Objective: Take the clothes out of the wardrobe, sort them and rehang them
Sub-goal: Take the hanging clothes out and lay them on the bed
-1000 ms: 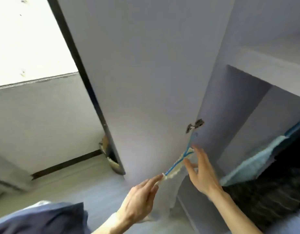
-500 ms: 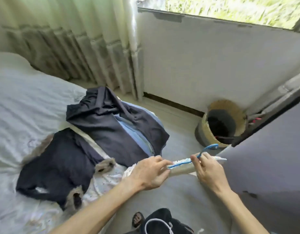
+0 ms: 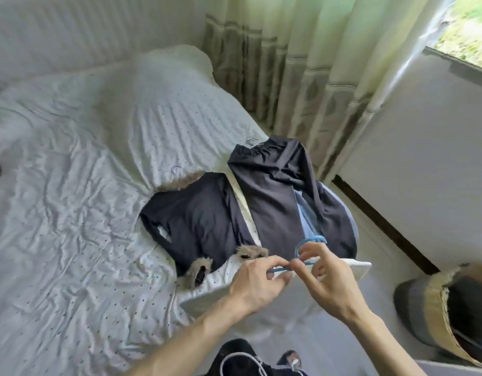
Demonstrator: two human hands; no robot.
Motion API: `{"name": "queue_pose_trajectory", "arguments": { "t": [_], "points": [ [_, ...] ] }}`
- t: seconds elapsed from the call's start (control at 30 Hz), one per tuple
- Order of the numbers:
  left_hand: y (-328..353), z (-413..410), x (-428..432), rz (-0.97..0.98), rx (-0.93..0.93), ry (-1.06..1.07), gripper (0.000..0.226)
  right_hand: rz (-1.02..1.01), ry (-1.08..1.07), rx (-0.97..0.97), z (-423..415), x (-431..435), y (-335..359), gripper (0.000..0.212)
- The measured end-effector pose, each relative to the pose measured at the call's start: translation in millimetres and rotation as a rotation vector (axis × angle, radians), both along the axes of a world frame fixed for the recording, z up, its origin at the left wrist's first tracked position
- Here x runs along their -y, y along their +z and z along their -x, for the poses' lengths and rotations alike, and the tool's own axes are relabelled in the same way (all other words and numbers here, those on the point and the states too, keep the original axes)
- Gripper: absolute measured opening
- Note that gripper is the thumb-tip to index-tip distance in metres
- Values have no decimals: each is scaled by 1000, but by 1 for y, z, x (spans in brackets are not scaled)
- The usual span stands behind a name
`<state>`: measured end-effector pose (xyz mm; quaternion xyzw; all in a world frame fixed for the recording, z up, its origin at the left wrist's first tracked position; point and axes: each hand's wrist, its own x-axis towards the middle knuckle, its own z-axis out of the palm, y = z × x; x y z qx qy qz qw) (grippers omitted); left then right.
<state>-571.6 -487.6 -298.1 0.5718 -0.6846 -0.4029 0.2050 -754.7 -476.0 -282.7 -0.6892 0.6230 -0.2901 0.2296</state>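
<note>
**Inspector A:** Nearest item first. The left hand (image 3: 257, 284) and right hand (image 3: 325, 280) meet fingertip to fingertip over the bed's near edge. Both are pinched on a thin blue hanger (image 3: 302, 249); its hook curls up just beyond the right fingers. A pale garment (image 3: 353, 270) hangs from it, trailing out past the right hand and down beneath both.

**Inspector B:** Handling assessment?

**Inspector A:** The hanger looks light and slightly flexible, likely smooth plastic; I judge it best held at the neck below the hook, or on one arm. The garment appears soft and limp, with no stiffness of its own. To strip it off, take cloth at the shoulder and slide it along the arm.

**Inspector B:** Beyond the hands?

**Inspector A:** Two dark garments on the bed (image 3: 71, 240): a fur-cuffed top (image 3: 196, 221) ahead of the left hand, and a dark jacket (image 3: 278, 202) with blue lining ahead of the right. Pillow (image 3: 164, 109) and curtain (image 3: 288, 63) lie further off.

**Inspector B:** Change against the earlier frames?

**Inspector A:** A second ago the hands held the hanger at the wardrobe door. The view has swung to the bed, and the hands have drawn closer together on the hanger.
</note>
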Motion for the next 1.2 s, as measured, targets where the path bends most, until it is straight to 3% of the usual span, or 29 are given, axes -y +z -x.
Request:
{"name": "queue_pose_trajectory", "arguments": {
  "t": [0.07, 0.2, 0.3, 0.43, 0.47, 0.67, 0.8, 0.9, 1.0, 1.2],
  "points": [
    [6, -14, 4, 40, 12, 128, 25, 37, 26, 117, -4, 15, 2, 39],
    [20, -39, 16, 123, 106, 277, 33, 41, -194, 290, 2, 54, -3, 44],
    [32, -58, 24, 110, 101, 341, 34, -63, -272, 368, 15, 85, -16, 50],
    [48, -78, 39, 112, 65, 433, 33, -482, -273, 696, 27, 116, -37, 116],
    [55, -82, 44, 116, 45, 462, 32, -541, -240, 747, 27, 121, -42, 121],
    [90, -107, 83, 161, 19, 637, 17, -657, -50, 767, 7, 142, -54, 74],
    [104, -122, 119, 185, 43, 701, 20, -789, 85, 753, -12, 157, -52, 47],
    [104, -138, 149, 212, 38, 737, 23, -814, 61, 778, -30, 171, -56, 30],
    [89, -158, 179, 189, 50, 759, 27, -813, 33, 755, -52, 188, -57, 20],
    [28, -205, 247, 118, 59, 737, 24, -805, -58, 632, -110, 238, -85, 22]
  ]
}}
